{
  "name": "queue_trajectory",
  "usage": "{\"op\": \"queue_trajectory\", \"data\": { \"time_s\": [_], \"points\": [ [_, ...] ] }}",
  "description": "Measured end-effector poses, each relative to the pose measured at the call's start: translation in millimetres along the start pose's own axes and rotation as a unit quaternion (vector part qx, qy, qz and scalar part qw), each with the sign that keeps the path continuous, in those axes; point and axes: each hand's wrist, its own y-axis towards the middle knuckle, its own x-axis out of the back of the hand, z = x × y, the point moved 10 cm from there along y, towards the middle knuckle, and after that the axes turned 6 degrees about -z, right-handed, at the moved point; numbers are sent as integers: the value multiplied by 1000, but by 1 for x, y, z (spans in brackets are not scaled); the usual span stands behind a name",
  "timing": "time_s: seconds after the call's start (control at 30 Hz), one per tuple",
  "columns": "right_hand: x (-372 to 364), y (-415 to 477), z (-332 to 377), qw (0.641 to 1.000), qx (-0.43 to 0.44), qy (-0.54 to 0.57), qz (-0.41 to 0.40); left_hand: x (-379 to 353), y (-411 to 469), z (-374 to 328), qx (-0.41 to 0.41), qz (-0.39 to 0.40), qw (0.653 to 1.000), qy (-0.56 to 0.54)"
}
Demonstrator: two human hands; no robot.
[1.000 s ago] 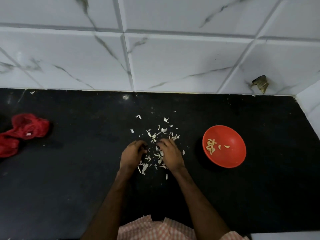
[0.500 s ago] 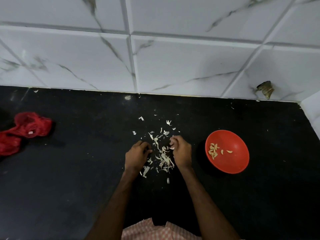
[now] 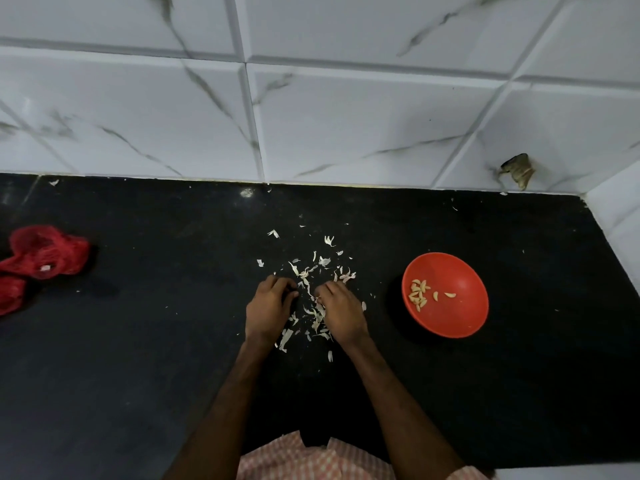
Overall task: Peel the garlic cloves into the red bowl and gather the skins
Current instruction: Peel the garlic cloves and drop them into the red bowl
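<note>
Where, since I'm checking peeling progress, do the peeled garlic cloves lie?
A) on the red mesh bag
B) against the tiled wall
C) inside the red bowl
C: the pale cloves lie clustered inside the red bowl, while only papery skins litter the black counter.

The red bowl (image 3: 457, 320), on a black countertop (image 3: 138, 375), holds pale yellow garlic cloves (image 3: 418, 293). Left of the bowl lie off-white skins (image 3: 325, 261) and, farther left, a red mesh bag (image 3: 45, 252). Behind the bowl the wall tiles (image 3: 346, 116) are white with grey veins; nearer than it, a pink-and-white checked garment (image 3: 311, 462).
</note>
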Motion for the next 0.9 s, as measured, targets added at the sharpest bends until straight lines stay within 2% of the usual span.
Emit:
{"op": "queue_trajectory", "data": {
  "time_s": [0.07, 0.13, 0.27, 0.4, 0.6, 0.7, 0.8, 0.9],
  "points": [
    [3, -3, -7, 1000, -11, 5, -10, -4, -1, -12, -30, 16, 999, -2],
    [6, -8, -29, 997, -69, 39, -14, -18, -7, -23, -57, 69, 996, -17],
    [40, -15, -78, 962, -214, 114, -128, -46, -21, -37, -87, 165, 982, 14],
    [52, -12, -90, 924, -278, 177, -195, -50, -20, -52, -117, 164, 979, 43],
    [40, -23, -92, 925, -291, 195, -146, -46, -16, -43, -76, 129, 989, -9],
    [28, -28, -109, 919, -320, 220, -74, -38, -15, -36, -57, 109, 991, -54],
    [15, -28, -110, 897, -342, 280, 13, -31, -17, -37, -75, 93, 991, -60],
    [5, -22, -96, 869, -348, 348, 40, -26, -20, -39, -85, 76, 992, -51]
  ]
}}
